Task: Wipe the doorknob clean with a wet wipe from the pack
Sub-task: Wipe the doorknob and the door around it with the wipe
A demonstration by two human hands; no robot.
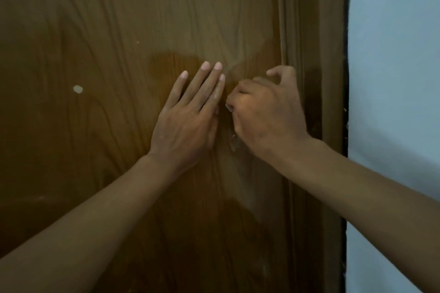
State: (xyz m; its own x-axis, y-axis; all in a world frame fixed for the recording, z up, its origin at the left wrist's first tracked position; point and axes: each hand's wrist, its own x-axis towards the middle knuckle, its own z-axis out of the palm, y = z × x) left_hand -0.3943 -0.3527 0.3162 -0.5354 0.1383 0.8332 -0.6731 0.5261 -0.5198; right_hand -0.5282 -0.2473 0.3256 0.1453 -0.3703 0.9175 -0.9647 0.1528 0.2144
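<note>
Left hand (190, 114) lies flat, fingers spread, on the brown wood-grain door (107, 54); right hand (264, 112) curls closed beside it, its contents hidden from view.

No text, label, brand, number or sign can be read anywhere on the wooden door (119, 31)

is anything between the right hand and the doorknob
Nothing visible does. The right hand is curled against the door near its edge, hiding the knob itself. The left hand lies flat beside it, not in between.
</note>
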